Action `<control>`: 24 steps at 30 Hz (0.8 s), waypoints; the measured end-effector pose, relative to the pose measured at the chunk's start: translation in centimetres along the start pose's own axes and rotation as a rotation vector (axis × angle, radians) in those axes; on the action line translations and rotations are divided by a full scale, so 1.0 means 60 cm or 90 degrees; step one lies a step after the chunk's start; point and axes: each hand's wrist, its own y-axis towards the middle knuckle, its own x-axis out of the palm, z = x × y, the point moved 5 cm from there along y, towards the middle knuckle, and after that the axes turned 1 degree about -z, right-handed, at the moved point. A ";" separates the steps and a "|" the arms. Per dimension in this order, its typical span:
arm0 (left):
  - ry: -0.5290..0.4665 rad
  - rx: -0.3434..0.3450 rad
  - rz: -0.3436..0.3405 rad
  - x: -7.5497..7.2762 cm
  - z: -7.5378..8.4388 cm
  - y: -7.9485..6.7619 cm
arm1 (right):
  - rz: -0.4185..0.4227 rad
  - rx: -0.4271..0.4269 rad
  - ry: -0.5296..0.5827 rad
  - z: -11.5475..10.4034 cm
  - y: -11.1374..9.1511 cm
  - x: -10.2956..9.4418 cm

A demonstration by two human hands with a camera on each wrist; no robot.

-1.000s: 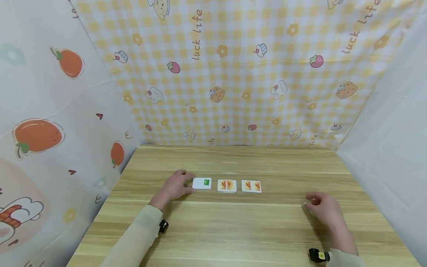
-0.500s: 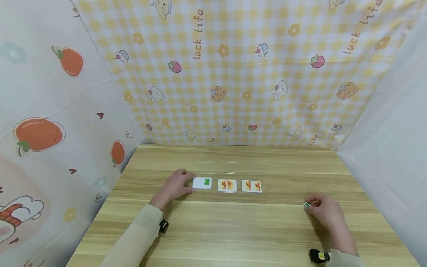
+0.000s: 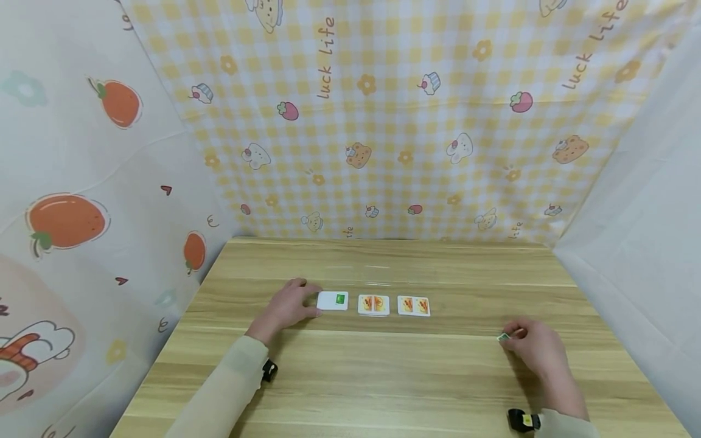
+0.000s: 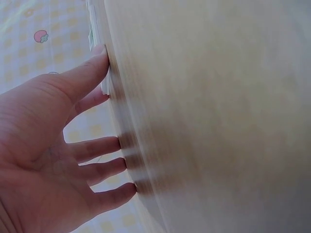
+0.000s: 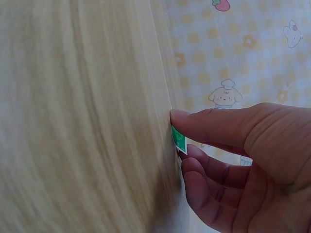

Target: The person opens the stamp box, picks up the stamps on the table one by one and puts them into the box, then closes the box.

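A white card with a green square near its right end (image 3: 333,300) lies leftmost in a row on the table. My left hand (image 3: 287,305) holds its left end between thumb and index finger; in the left wrist view the other fingertips touch the tabletop, and layered white edges show beside the thumb. Two piles of cards with orange food pictures, a middle one (image 3: 373,305) and a right one (image 3: 414,306), lie to its right. At the right of the table, my right hand (image 3: 537,348) pinches a small green piece with a white border (image 5: 180,140) at the tabletop.
Faint clear plastic strips (image 3: 377,275) lie behind the cards. A wood-grain table (image 3: 372,377) reaches back to a yellow checked cloth (image 3: 405,121). Patterned cloth hangs at the left and pale cloth at the right. Each wrist wears a black device.
The green face of the piece in my right hand has turned more into view since one second ago. My left hand stays at the same card, and the cards have not moved on the table.
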 end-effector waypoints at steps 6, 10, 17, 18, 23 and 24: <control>-0.002 -0.001 0.002 0.001 -0.001 -0.001 | 0.022 -0.023 -0.011 0.001 -0.003 0.000; -0.005 -0.001 0.003 0.001 -0.001 -0.002 | 0.013 -0.032 -0.008 0.003 -0.004 0.000; -0.001 0.000 0.003 0.002 -0.004 -0.001 | -0.009 -0.019 0.010 0.000 -0.003 -0.001; 0.000 0.002 0.003 0.002 -0.004 0.000 | -0.008 -0.017 0.012 -0.002 -0.003 -0.002; 0.000 0.005 0.002 0.001 -0.004 0.000 | 0.004 -0.020 0.034 -0.020 -0.004 -0.005; 0.001 0.004 0.003 0.001 -0.003 0.000 | 0.006 -0.022 0.044 -0.026 -0.004 -0.005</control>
